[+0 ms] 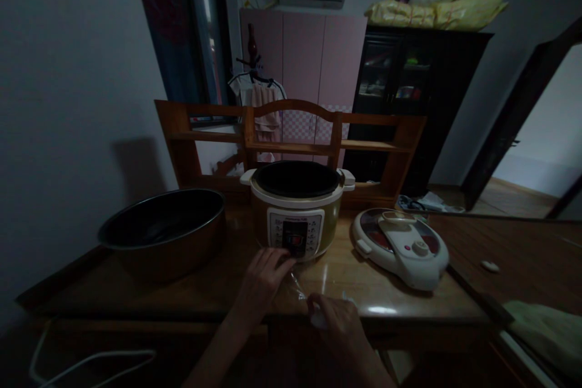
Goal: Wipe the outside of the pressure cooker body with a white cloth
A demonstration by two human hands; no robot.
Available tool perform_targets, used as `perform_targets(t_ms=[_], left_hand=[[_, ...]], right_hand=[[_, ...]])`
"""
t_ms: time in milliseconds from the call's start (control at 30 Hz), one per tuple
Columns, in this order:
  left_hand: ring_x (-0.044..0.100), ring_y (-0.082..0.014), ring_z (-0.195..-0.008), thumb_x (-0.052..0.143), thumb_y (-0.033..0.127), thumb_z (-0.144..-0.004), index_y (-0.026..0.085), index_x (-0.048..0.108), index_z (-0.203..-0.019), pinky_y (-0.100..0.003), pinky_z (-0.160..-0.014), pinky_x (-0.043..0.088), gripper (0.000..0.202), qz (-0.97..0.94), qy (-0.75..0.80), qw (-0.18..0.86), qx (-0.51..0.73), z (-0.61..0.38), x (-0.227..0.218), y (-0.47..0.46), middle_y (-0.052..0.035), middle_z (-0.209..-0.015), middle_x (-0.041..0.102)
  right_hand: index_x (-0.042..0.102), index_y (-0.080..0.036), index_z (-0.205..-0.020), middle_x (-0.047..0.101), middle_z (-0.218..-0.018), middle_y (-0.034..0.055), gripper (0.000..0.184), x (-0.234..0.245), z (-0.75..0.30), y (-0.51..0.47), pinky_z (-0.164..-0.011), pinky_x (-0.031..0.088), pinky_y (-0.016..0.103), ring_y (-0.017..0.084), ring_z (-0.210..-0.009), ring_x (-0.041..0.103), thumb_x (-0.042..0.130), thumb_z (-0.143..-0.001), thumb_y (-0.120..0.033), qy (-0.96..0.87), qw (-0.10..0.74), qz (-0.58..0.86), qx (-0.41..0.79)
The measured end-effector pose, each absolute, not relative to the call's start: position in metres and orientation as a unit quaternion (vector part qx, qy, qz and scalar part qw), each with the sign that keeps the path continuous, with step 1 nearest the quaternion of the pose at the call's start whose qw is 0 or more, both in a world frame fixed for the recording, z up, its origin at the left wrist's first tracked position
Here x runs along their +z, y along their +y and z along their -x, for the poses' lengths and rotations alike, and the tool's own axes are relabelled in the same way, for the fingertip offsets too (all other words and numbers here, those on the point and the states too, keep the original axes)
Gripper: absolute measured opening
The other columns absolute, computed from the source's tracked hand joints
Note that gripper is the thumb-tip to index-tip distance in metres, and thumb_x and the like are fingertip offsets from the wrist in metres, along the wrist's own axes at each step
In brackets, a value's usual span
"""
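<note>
A green and white electric pressure cooker (260,213) stands lidless on the wooden desk, its dark inner pot (295,178) showing at the top. My left hand (264,276) is at the cooker's lower front, fingers bent and closed on one end of a thin clear plastic film (297,288). The film stretches across to my right hand (337,321), which is closed around its other end; something whitish shows between those fingers. The cooker's white lid (400,248), with a knob and handle, lies on the desk to the right.
A large dark round pot (182,248) sits at the desk's left, near the wall. Behind the cooker rises a wooden shelf rack (295,148). A small white object (490,266) lies on the brown surface at right. A white cable (100,354) hangs at lower left.
</note>
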State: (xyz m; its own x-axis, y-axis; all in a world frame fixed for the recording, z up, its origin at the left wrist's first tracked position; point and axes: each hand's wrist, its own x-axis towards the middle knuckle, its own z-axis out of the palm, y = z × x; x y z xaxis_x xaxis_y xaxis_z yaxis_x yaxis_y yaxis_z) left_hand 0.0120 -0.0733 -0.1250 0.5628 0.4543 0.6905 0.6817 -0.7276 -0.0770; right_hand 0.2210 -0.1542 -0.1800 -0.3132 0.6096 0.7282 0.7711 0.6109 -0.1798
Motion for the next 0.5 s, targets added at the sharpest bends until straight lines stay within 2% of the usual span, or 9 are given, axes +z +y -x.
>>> perform_targets(t_ms=[167, 367, 500], left_hand=[[0.059, -0.0226, -0.109, 0.059, 0.011, -0.089, 0.022, 0.063, -0.12, -0.041, -0.096, 0.049, 0.033, 0.87, -0.318, 0.165, -0.339, -0.01, -0.1253, -0.0774, -0.0063, -0.117, 0.066], [0.061, -0.023, -0.105, 0.063, 0.024, -0.09, 0.021, 0.061, -0.124, -0.04, -0.093, 0.05, 0.034, 0.859, -0.344, 0.184, -0.332, -0.0095, -0.1234, -0.0782, -0.0073, -0.115, 0.067], [0.062, -0.0237, -0.104, 0.064, 0.025, -0.089, 0.022, 0.063, -0.122, -0.04, -0.091, 0.052, 0.033, 0.858, -0.333, 0.203, -0.333, -0.0111, -0.1263, -0.0764, -0.0079, -0.114, 0.067]], right_hand=[[0.056, -0.018, -0.101, 0.067, -0.07, 0.0003, 0.02, -0.186, -0.2246, -0.1574, -0.052, 0.038, 0.023, 0.013, -0.056, 0.065, 0.04, -0.096, -0.007, -0.806, 0.398, 0.427, -0.1], [0.055, -0.017, -0.104, 0.069, -0.073, 0.0018, 0.023, -0.1883, -0.2267, -0.161, -0.052, 0.041, 0.023, 0.013, -0.057, 0.065, 0.038, -0.094, -0.004, -0.819, 0.391, 0.41, -0.088], [0.054, -0.017, -0.106, 0.069, -0.073, 0.0017, 0.025, -0.1857, -0.2269, -0.1652, -0.054, 0.043, 0.024, 0.014, -0.058, 0.066, 0.038, -0.093, -0.003, -0.82, 0.386, 0.413, -0.088]])
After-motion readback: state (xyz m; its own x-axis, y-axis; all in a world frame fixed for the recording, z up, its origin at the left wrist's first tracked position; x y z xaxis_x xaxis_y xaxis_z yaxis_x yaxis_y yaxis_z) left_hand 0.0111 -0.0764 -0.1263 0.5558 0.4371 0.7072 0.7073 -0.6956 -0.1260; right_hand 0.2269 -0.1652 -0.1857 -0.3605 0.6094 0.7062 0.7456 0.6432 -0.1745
